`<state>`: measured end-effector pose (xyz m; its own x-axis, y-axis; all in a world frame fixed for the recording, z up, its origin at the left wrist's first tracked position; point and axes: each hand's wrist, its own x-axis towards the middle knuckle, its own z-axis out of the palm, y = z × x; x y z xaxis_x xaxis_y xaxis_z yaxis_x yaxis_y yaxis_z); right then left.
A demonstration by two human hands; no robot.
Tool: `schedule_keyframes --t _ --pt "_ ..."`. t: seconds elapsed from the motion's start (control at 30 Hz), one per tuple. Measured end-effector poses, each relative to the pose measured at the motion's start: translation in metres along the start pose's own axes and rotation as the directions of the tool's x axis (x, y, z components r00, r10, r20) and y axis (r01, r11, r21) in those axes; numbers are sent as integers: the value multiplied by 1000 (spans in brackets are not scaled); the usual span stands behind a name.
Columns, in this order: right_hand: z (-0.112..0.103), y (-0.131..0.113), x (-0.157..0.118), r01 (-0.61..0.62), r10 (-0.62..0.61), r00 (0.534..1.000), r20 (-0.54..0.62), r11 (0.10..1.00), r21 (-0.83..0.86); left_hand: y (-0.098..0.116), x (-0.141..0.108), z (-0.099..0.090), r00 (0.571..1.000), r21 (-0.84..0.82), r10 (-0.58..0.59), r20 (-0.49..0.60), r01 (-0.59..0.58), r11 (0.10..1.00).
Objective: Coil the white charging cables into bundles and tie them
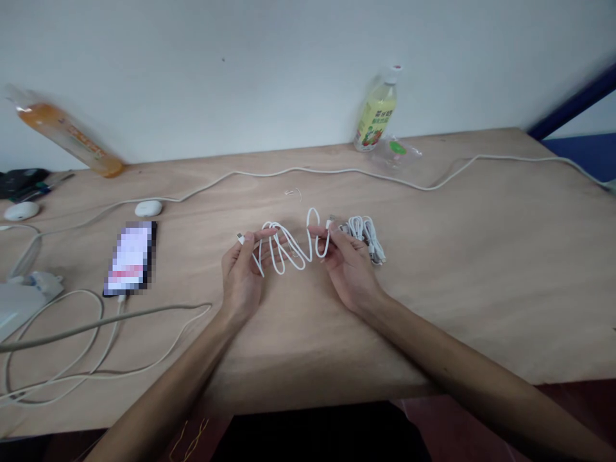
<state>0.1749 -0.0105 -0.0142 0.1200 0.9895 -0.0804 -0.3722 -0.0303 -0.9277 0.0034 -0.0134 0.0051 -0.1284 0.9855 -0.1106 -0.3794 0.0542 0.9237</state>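
A white cable (289,253) hangs in loose loops between my two hands, above the wooden table. My left hand (244,273) pinches one end of it near a white plug (240,238), the thumb on top. My right hand (349,263) holds the other end between thumb and fingers, with a connector showing at the fingertips. Just beyond my right hand lies a bundle of coiled white cables (368,237) on the table. A small white tie or scrap (289,192) rests behind the loops.
A phone (129,260) with a charging cable lies at the left, near a white case (148,208) and a power strip (24,305). Two bottles (72,139) (378,112) lean at the wall. A long white cord (293,170) crosses the table's back.
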Motion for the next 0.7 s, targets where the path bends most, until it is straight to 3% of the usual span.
schedule_keyframes --t 0.27,0.5,0.7 --pt "2 -2 -4 66 -67 998 -13 998 -25 0 3 -1 998 -16 23 -53 -24 1000" --pt "-2 3 -2 118 -119 993 -15 990 -80 0 3 -3 999 -11 25 -32 -26 1000" --pt "-1 -2 -9 202 -183 977 105 958 -202 0 -1 1 1000 -2 22 19 -22 1000"
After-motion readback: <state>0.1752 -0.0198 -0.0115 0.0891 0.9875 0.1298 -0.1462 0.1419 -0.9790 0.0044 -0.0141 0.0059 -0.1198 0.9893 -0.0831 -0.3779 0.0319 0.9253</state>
